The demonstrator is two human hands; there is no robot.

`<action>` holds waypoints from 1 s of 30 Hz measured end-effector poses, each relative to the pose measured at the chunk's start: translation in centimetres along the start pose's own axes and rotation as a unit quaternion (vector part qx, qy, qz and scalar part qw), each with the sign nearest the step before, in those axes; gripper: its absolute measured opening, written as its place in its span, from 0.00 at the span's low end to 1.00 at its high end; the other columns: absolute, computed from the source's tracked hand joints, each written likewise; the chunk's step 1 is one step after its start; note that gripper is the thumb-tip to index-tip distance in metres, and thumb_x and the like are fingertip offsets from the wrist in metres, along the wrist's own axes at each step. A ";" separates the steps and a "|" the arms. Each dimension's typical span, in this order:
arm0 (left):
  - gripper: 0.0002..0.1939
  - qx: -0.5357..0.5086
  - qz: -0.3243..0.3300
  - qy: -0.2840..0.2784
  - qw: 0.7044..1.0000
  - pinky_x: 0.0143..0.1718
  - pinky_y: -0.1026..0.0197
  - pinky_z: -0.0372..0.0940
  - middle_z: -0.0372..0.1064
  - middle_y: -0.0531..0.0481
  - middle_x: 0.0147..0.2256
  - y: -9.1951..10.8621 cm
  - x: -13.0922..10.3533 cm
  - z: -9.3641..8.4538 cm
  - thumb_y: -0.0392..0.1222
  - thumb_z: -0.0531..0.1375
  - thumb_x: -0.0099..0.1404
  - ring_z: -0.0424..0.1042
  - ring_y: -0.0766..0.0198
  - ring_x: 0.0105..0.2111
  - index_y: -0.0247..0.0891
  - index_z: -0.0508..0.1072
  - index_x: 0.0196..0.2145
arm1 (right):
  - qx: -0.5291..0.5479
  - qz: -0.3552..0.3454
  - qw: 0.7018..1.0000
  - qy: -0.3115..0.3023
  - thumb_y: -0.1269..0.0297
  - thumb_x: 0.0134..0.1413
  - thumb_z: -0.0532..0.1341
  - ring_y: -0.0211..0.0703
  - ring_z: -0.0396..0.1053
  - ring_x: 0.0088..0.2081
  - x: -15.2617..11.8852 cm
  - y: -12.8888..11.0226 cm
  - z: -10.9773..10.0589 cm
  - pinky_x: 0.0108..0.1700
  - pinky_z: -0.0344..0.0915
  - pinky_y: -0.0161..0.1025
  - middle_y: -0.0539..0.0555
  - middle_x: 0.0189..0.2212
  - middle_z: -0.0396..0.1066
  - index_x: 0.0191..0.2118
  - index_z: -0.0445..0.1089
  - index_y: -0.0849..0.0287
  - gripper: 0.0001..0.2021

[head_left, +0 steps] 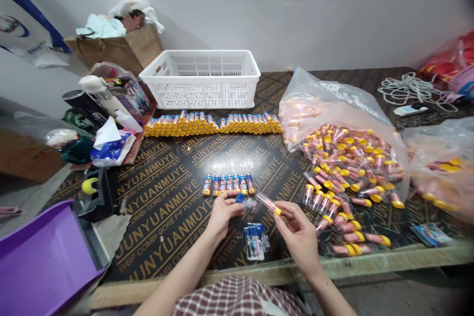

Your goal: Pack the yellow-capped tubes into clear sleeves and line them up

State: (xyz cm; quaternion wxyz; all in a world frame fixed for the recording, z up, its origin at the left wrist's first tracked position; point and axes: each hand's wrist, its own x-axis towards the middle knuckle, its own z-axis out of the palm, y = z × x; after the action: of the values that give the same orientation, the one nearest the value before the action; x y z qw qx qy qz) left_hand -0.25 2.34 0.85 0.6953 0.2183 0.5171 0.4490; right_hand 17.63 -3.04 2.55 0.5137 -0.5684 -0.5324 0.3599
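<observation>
My left hand (224, 212) pinches a small blue-and-clear packet (240, 199) just in front of a short row of blue tubes with yellow ends (228, 184). Between the fingers of my right hand (298, 229) is a clear tube with a yellow cap (269, 204), tilted, its clear end toward the left hand. A small pile of blue-and-clear packets (255, 242) lies on the dark table (170, 217) between my forearms. To the right, many yellow-capped tubes (348, 158) spill from a clear plastic bag (333, 94).
A white basket (207, 91) stands at the back, with stacked blue-and-yellow tubes (177, 126) before it. At left are a tape dispenser (97, 192), bottles and a purple dustpan (44, 261). Another bag (440, 158) and a coiled white cable (411, 90) lie right.
</observation>
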 end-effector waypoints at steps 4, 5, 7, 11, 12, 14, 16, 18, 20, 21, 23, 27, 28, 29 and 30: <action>0.16 -0.062 -0.016 0.012 0.998 0.27 0.67 0.67 0.71 0.52 0.22 0.6 0.6 0.0 0.39 0.72 0.38 0.69 0.71 0.21 0.32 0.72 0.24 | -0.040 -0.041 0.998 0.020 0.65 0.55 0.59 0.44 0.71 0.43 -0.5 0.2 0.5 0.44 0.71 0.42 0.57 0.43 0.70 0.45 0.70 0.55 0.12; 0.15 -0.074 -0.019 0.018 0.997 0.28 0.67 0.68 0.71 0.52 0.22 0.6 0.6 0.0 0.40 0.72 0.39 0.69 0.71 0.22 0.32 0.72 0.23 | -0.054 -0.053 0.997 0.022 0.66 0.55 0.59 0.44 0.71 0.43 -0.6 0.3 0.5 0.44 0.71 0.43 0.57 0.43 0.70 0.46 0.70 0.55 0.12; 0.15 -0.092 -0.022 0.032 0.995 0.28 0.66 0.68 0.72 0.52 0.22 0.7 0.7 0.0 0.40 0.72 0.39 0.69 0.71 0.22 0.32 0.73 0.23 | -0.085 -0.083 0.993 0.029 0.67 0.54 0.60 0.46 0.71 0.43 -0.8 0.3 0.5 0.44 0.71 0.44 0.57 0.43 0.71 0.46 0.70 0.55 0.12; 0.16 -0.106 -0.017 0.053 0.993 0.27 0.66 0.67 0.72 0.50 0.22 0.7 0.8 0.0 0.42 0.73 0.38 0.69 0.70 0.21 0.31 0.74 0.22 | -0.131 -0.141 0.981 0.038 0.71 0.53 0.60 0.47 0.71 0.44 -0.8 0.1 0.4 0.44 0.70 0.46 0.56 0.43 0.72 0.46 0.71 0.54 0.14; 0.16 -0.107 -0.015 0.058 0.992 0.26 0.66 0.67 0.72 0.50 0.22 0.6 0.8 0.0 0.43 0.73 0.38 0.69 0.70 0.21 0.31 0.74 0.21 | -0.136 -0.153 0.978 0.037 0.71 0.53 0.59 0.47 0.71 0.44 -0.8 0.0 0.4 0.45 0.70 0.47 0.57 0.43 0.72 0.46 0.70 0.54 0.14; 0.17 -0.109 -0.014 0.065 0.992 0.26 0.66 0.66 0.72 0.50 0.22 0.6 0.8 0.0 0.45 0.73 0.37 0.69 0.70 0.21 0.32 0.74 0.21 | -0.145 -0.172 0.974 0.030 0.73 0.53 0.59 0.47 0.70 0.45 -0.8 -0.1 0.5 0.46 0.70 0.48 0.57 0.43 0.72 0.48 0.70 0.53 0.16; 0.17 -0.104 -0.013 0.070 0.992 0.27 0.66 0.66 0.72 0.51 0.22 0.6 0.8 -0.1 0.45 0.73 0.38 0.69 0.70 0.21 0.32 0.74 0.22 | -0.153 -0.185 0.971 0.024 0.74 0.54 0.58 0.48 0.70 0.46 -0.8 -0.2 0.6 0.48 0.69 0.50 0.56 0.43 0.72 0.49 0.69 0.52 0.17; 0.17 -0.096 -0.013 0.073 0.993 0.29 0.65 0.66 0.72 0.51 0.22 0.6 0.8 -0.1 0.46 0.72 0.38 0.70 0.70 0.22 0.32 0.74 0.22 | -0.158 -0.195 0.968 0.015 0.75 0.54 0.58 0.47 0.70 0.46 -0.9 -0.2 0.8 0.49 0.69 0.50 0.56 0.44 0.72 0.51 0.68 0.51 0.19; 0.18 -0.087 -0.008 0.074 0.993 0.29 0.65 0.66 0.72 0.51 0.21 0.5 0.8 0.0 0.47 0.72 0.38 0.69 0.70 0.22 0.32 0.74 0.22 | -0.159 -0.203 0.966 0.002 0.76 0.53 0.58 0.46 0.70 0.47 -1.0 -0.2 1.0 0.49 0.69 0.48 0.55 0.45 0.72 0.52 0.67 0.50 0.21; 0.19 -0.082 -0.001 0.073 0.994 0.29 0.65 0.66 0.71 0.52 0.21 0.4 0.7 0.0 0.48 0.72 0.37 0.69 0.70 0.22 0.32 0.73 0.22 | -0.158 -0.205 0.966 -0.007 0.76 0.53 0.58 0.45 0.70 0.47 -1.1 -0.2 1.1 0.50 0.68 0.47 0.54 0.45 0.72 0.52 0.67 0.49 0.22; 0.19 -0.074 0.017 0.064 0.995 0.29 0.65 0.66 0.72 0.52 0.22 0.4 0.4 0.2 0.49 0.72 0.39 0.70 0.70 0.22 0.32 0.73 0.22 | -0.150 -0.202 0.967 -0.031 0.76 0.53 0.58 0.45 0.69 0.48 -1.2 -0.2 1.2 0.51 0.68 0.45 0.54 0.46 0.71 0.53 0.66 0.49 0.22; 0.20 -0.072 0.028 0.009 0.997 0.32 0.63 0.68 0.74 0.50 0.26 0.5 -0.4 0.8 0.47 0.71 0.41 0.73 0.66 0.26 0.32 0.72 0.29 | -0.120 -0.175 0.974 -0.081 0.75 0.55 0.55 0.44 0.70 0.47 -1.1 0.2 1.2 0.49 0.68 0.43 0.55 0.44 0.71 0.49 0.69 0.51 0.18; 0.21 -0.072 0.023 -0.005 0.997 0.32 0.63 0.68 0.74 0.50 0.26 0.6 -0.6 0.9 0.45 0.72 0.41 0.73 0.66 0.26 0.33 0.71 0.31 | -0.115 -0.171 0.974 -0.091 0.75 0.56 0.55 0.43 0.70 0.45 -1.0 0.4 1.1 0.48 0.69 0.42 0.55 0.43 0.71 0.48 0.70 0.51 0.17; 0.23 -0.071 0.016 -0.015 0.997 0.32 0.63 0.68 0.75 0.50 0.26 0.7 -0.8 1.0 0.43 0.72 0.40 0.73 0.66 0.25 0.33 0.70 0.33 | -0.111 -0.168 0.974 -0.100 0.75 0.56 0.54 0.43 0.70 0.43 -0.9 0.5 1.1 0.46 0.69 0.41 0.55 0.42 0.70 0.48 0.70 0.52 0.17; 0.25 -0.070 0.011 -0.024 0.997 0.31 0.63 0.68 0.75 0.50 0.25 0.9 -0.9 1.1 0.41 0.73 0.39 0.73 0.66 0.25 0.34 0.69 0.34 | -0.111 -0.167 0.974 -0.109 0.75 0.55 0.55 0.42 0.70 0.42 -0.7 0.7 1.1 0.44 0.70 0.41 0.55 0.40 0.69 0.49 0.69 0.52 0.17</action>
State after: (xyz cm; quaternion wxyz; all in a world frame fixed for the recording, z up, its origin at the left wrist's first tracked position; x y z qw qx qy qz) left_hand 0.35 2.16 2.39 0.7157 0.1857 0.4657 0.4862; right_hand 16.62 -3.46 1.55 0.4391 -0.4821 -0.7092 0.2680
